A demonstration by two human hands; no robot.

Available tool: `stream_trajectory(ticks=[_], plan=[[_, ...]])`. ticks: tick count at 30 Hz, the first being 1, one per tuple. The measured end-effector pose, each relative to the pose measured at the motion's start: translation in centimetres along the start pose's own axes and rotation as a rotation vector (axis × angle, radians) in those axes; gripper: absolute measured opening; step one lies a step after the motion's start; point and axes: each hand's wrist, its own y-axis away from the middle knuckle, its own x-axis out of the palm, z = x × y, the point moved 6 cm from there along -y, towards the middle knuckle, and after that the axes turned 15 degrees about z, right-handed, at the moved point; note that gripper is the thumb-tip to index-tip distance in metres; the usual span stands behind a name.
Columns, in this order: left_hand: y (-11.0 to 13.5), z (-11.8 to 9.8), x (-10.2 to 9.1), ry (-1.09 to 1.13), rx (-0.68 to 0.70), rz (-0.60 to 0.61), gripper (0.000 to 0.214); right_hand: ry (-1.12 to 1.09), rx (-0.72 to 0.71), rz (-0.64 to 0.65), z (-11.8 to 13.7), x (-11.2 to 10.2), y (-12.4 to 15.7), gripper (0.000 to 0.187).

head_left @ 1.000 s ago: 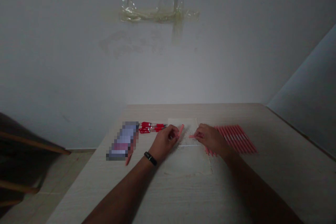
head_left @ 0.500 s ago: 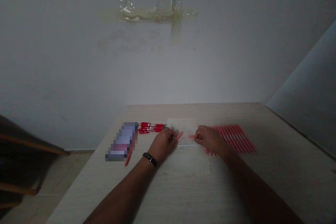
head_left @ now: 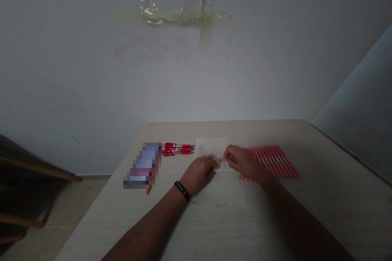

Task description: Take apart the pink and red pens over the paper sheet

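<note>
Holding anything?

Yes: the left hand (head_left: 199, 174) and right hand (head_left: 241, 160), grips closed, pinch a thin pink plastic rod (head_left: 221, 159) between them.

Where is it?

Just above a white paper sheet (head_left: 208, 149) on the pale wooden counter (head_left: 324, 187), near a row of slim pink pens (head_left: 272, 161).

cam: head-worn | aim: fwd + down | desk (head_left: 333, 187) near, wall (head_left: 196, 85) beyond

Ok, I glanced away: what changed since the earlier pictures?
The left hand slid right toward the right hand; they now meet over the paper sheet, a pink strip between their fingers. The red pens and row of pink sticks stayed put.
</note>
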Motion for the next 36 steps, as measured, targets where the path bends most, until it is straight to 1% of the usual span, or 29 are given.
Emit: stream_trajectory(ticks=[4, 7, 12, 15, 18, 21, 31, 36], plan=[[0.0, 0.0, -0.2, -0.004, -0.007, -0.023, 0.031, 0.058, -0.097, -0.054, 0.6, -0.6, -0.2, 0.02], [0.1, -0.1, -0.4, 0.002, -0.007, -0.046, 0.031, 0.06, -0.139, -0.101, 0.5, -1.1, -0.3, 0.026], [0.4, 0.6, -1.5, -0.007, -0.053, -0.081, 0.024, 0.072, -0.168, -0.163, -0.1, -1.7, -0.2, 0.026], [0.7, 1.3, -2.4, 0.013, -0.104, -0.135, 0.023, 0.064, -0.166, -0.185, -0.5, -2.0, -0.2, 0.027], [0.9, 1.7, -2.9, 0.045, -0.123, -0.168, 0.018, 0.049, -0.158, -0.182, -0.5, -2.0, -0.1, 0.027], [0.9, 1.4, -3.1, 0.057, -0.106, -0.178, 0.014, 0.038, -0.135, -0.172, -0.3, -2.0, 0.0, 0.025], [1.0, 1.4, -3.2, 0.085, -0.1, -0.173, 0.014, 0.05, -0.127, -0.14, 0.3, -1.9, 0.1, 0.03], [1.0, 1.4, -3.0, 0.085, -0.092, -0.175, 0.015, 0.049, -0.124, -0.135, 0.4, -1.9, 0.1, 0.027]])
